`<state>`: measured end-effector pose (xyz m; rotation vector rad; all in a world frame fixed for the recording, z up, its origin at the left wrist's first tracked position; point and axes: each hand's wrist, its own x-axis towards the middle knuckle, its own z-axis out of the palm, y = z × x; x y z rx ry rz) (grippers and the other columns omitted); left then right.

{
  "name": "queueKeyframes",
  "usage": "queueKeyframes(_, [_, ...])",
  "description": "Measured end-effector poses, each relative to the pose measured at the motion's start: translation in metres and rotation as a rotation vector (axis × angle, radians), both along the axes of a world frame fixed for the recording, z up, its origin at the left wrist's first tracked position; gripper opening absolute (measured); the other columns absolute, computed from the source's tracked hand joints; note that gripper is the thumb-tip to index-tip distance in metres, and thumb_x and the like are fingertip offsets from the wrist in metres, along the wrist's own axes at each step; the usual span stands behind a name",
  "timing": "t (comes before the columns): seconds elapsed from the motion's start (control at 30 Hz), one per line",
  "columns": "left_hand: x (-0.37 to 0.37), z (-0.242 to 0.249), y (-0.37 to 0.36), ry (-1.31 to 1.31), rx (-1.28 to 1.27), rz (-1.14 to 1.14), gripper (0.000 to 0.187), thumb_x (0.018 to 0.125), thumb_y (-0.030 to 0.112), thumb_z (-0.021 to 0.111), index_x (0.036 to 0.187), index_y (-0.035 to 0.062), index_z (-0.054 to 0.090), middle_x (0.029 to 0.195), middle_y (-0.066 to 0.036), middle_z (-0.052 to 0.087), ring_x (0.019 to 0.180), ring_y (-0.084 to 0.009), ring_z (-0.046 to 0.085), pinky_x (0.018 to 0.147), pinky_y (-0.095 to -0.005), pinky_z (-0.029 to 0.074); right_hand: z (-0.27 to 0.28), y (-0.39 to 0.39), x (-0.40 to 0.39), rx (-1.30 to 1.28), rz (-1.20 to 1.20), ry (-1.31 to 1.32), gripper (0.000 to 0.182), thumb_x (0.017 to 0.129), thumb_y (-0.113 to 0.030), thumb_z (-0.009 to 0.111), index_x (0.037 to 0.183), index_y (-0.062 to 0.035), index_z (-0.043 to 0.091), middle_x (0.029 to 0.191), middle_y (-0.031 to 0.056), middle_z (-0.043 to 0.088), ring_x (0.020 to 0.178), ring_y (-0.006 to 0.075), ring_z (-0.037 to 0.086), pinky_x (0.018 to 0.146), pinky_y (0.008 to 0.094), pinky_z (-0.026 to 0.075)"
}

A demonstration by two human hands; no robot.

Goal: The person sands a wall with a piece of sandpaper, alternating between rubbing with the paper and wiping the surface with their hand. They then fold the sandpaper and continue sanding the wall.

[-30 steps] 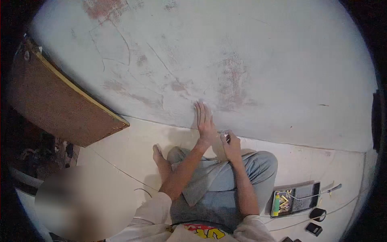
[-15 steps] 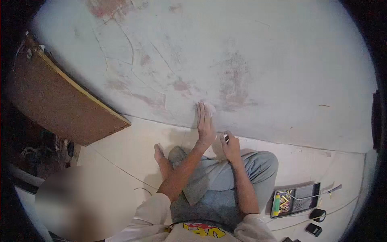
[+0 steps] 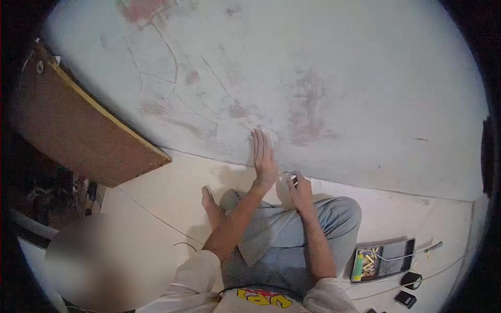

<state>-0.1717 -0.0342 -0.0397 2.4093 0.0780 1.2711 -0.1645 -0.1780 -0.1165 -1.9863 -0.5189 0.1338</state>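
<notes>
My left hand (image 3: 265, 161) lies against the lower part of the pale wall (image 3: 376, 94), fingers straight and close together, pointing up. A whitish patch (image 3: 272, 136) shows beside its fingertips; I cannot tell whether it is on the wall or under the hand. Just to the right and lower, my right hand (image 3: 299, 191) is closed around a small black-and-white object (image 3: 294, 180), most of which is hidden by the fingers. The wall around the left hand has cracks and worn reddish patches (image 3: 239, 110).
A brown wooden panel (image 3: 88, 120) leans at the left. On the floor at the right are a black tray (image 3: 394, 266) with small brass-coloured pieces, a paint roller handle (image 3: 422, 251), a black round item (image 3: 411, 280) and a cable. A blurred shape covers the lower left.
The view has shifted slightly. My left hand stays flat at the wall, its fingertips a little further left and up; my right hand keeps its hold in nearly the same place.
</notes>
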Motion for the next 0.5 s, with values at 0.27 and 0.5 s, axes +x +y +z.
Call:
queueKeyframes(0.27, [0.019,0.095,0.008,-0.176,-0.079,0.118,0.055,0.093,-0.002,0.041,0.145,-0.0035,0.025,0.151,-0.028,0.020,0.142,-0.0413,0.013,0.115,-0.0486,0.015,0.012,-0.005,0.001,-0.039,0.052,0.074,0.031,0.088,-0.020,0.058,0.110,0.0007,0.058,0.080,0.0225,0.065,0.074,0.0393,0.064,0.068,0.0460,0.048])
queueKeyframes(0.5, [0.009,0.019,0.005,-0.106,-0.041,0.067,0.051,0.093,-0.002,0.038,0.142,-0.0088,0.028,0.152,-0.028,0.019,0.141,-0.0451,0.014,0.114,-0.0536,0.013,0.015,-0.002,-0.001,-0.049,0.017,0.000,0.021,0.089,-0.017,0.059,0.104,-0.0023,0.059,0.073,0.0192,0.064,0.063,0.0318,0.063,0.061,0.0398,0.048])
